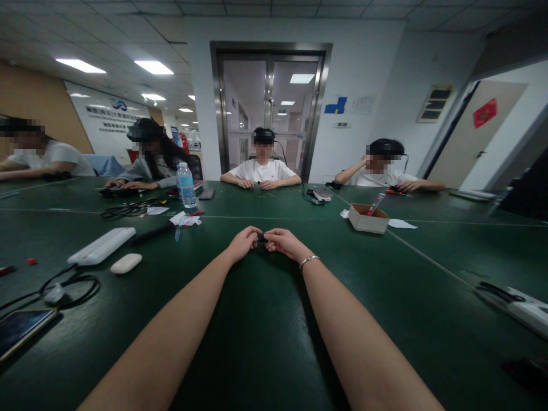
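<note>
Both my arms reach forward over the green table [274, 319]. Between my fingertips is a small black object [260, 237], too small and dark for me to tell its kind. My left hand [245, 244] pinches it from the left, its fingers curled. From the other side my right hand [286, 244] grips it with thumb and forefinger; a silver bracelet [309, 261] circles that wrist. The two hands nearly meet, just above or resting on the tabletop; I cannot tell which. My fingers hide part of the object.
To the left are a white power bank [103, 245], a white earbud case [126, 263], a coiled black cable [81, 291] and a phone [23, 328]. A water bottle [185, 185] stands farther off. At right sits a small open box [368, 220]. Several people in headsets sit around the table.
</note>
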Demonstrator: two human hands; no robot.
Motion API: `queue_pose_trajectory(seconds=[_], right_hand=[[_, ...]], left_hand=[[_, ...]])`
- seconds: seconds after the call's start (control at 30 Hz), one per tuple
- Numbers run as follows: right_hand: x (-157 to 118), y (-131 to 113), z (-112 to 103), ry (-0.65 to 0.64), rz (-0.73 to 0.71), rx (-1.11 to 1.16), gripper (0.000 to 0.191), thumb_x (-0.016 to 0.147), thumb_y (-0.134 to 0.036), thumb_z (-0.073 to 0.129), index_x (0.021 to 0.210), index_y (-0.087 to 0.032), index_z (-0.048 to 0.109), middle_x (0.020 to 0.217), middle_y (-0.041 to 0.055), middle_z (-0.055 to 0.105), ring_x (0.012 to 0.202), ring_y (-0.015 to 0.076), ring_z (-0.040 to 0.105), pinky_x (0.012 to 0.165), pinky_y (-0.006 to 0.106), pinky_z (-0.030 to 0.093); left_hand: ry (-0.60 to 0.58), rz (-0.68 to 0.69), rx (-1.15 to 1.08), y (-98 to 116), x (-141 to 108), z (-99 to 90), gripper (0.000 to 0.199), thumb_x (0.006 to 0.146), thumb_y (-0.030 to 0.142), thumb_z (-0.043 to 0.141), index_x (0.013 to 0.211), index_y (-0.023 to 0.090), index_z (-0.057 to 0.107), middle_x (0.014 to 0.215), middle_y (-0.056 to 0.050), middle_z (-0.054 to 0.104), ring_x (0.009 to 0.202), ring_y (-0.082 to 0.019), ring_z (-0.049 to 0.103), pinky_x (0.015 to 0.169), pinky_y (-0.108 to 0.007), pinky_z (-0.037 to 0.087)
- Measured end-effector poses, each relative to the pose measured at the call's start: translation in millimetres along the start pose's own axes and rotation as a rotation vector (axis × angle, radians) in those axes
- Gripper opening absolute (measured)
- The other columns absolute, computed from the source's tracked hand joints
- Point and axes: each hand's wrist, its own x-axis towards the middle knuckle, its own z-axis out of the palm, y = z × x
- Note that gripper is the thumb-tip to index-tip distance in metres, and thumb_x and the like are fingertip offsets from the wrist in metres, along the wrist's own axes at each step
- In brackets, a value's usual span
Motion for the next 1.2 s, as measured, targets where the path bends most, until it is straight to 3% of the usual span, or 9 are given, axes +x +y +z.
queue_pose_trajectory(seconds=[0.07, 0.2, 0.37, 0.53, 0.67, 0.8, 0.97, 1.1, 1.2], right_hand=[[0.9, 1.1, -1.1, -0.004, -0.004, 0.005, 0.002, 0.083, -0.004, 0.056, 0.082, -0.006, 0.056, 0.056, 0.0074, 0.061, 0.044, 0.0089, 0.056, 0.046, 0.016, 0.050], [0.5, 1.6, -1.9, 0.002, -0.014, 0.018, 0.003, 0.082, -0.005, 0.058, 0.083, -0.007, 0.055, 0.057, 0.0066, 0.061, 0.046, 0.0092, 0.057, 0.047, 0.017, 0.051], [-0.7, 0.6, -1.2, -0.017, -0.014, 0.009, 0.005, 0.085, -0.003, 0.052, 0.083, -0.005, 0.056, 0.057, 0.0076, 0.061, 0.046, 0.0093, 0.057, 0.047, 0.017, 0.051], [0.0, 0.6, -1.2, -0.001, -0.013, 0.024, 0.005, 0.084, -0.002, 0.052, 0.083, -0.006, 0.055, 0.057, 0.0078, 0.061, 0.046, 0.0094, 0.058, 0.047, 0.017, 0.051], [0.1, 0.8, -0.7, -0.007, -0.006, 0.013, 0.004, 0.083, -0.003, 0.054, 0.083, -0.006, 0.056, 0.057, 0.0078, 0.061, 0.046, 0.0100, 0.058, 0.047, 0.017, 0.051], [-1.4, -0.1, -0.3, -0.005, -0.011, 0.022, 0.004, 0.083, -0.003, 0.055, 0.083, -0.007, 0.055, 0.057, 0.0068, 0.061, 0.046, 0.0093, 0.057, 0.048, 0.017, 0.051], [-2.3, -1.0, -0.4, -0.038, -0.008, 0.001, 0.002, 0.082, -0.005, 0.057, 0.083, -0.006, 0.057, 0.058, 0.0062, 0.060, 0.046, 0.0090, 0.056, 0.047, 0.017, 0.051], [-1.5, -0.4, -1.1, -0.012, -0.004, 0.025, 0.006, 0.082, -0.005, 0.057, 0.087, -0.007, 0.056, 0.058, 0.0053, 0.060, 0.047, 0.0094, 0.057, 0.048, 0.018, 0.051], [-1.2, -0.2, -1.3, -0.029, -0.006, 0.013, 0.005, 0.082, -0.004, 0.056, 0.087, -0.006, 0.055, 0.058, 0.0062, 0.060, 0.047, 0.0095, 0.057, 0.049, 0.018, 0.052]], left_hand=[[-0.003, 0.001, 0.003, 1.3, -1.0, 0.2, 0.027, 0.082, 0.031, 0.037, 0.094, 0.015, 0.055, 0.057, 0.003, 0.047, 0.052, -0.010, 0.045, 0.051, -0.021, 0.036], [0.003, 0.018, -0.015, 6.3, -3.8, 0.3, 0.023, 0.077, 0.025, 0.045, 0.095, 0.016, 0.055, 0.068, 0.001, 0.052, 0.057, -0.009, 0.047, 0.053, -0.021, 0.037], [-0.048, 0.017, -0.001, 7.7, -4.5, -0.3, 0.029, 0.083, 0.031, 0.035, 0.098, 0.015, 0.055, 0.052, 0.004, 0.046, 0.048, -0.010, 0.043, 0.051, -0.021, 0.035], [-0.009, 0.025, 0.014, 3.6, -3.0, -0.6, 0.027, 0.079, 0.030, 0.044, 0.099, 0.016, 0.055, 0.069, 0.001, 0.053, 0.056, -0.009, 0.047, 0.055, -0.022, 0.038], [-0.025, 0.011, 0.034, 1.6, -2.6, -0.3, 0.032, 0.084, 0.036, 0.036, 0.098, 0.015, 0.055, 0.055, 0.003, 0.047, 0.048, -0.009, 0.043, 0.048, -0.021, 0.035], [-0.006, 0.009, -0.009, 0.4, -1.6, 0.1, 0.027, 0.079, 0.032, 0.044, 0.098, 0.015, 0.055, 0.063, 0.002, 0.052, 0.052, -0.009, 0.047, 0.051, -0.021, 0.036], [-0.036, -0.008, 0.000, 1.4, -1.6, 0.4, 0.033, 0.084, 0.035, 0.035, 0.098, 0.014, 0.055, 0.050, 0.003, 0.047, 0.045, -0.009, 0.042, 0.046, -0.021, 0.033], [-0.001, 0.024, -0.007, 4.7, -3.5, 0.5, 0.026, 0.079, 0.030, 0.045, 0.097, 0.014, 0.056, 0.062, 0.002, 0.052, 0.052, -0.009, 0.046, 0.052, -0.021, 0.037], [-0.018, 0.005, 0.001, 6.2, -4.5, 0.6, 0.028, 0.081, 0.031, 0.041, 0.098, 0.015, 0.055, 0.056, 0.003, 0.050, 0.049, -0.009, 0.044, 0.050, -0.021, 0.036]])
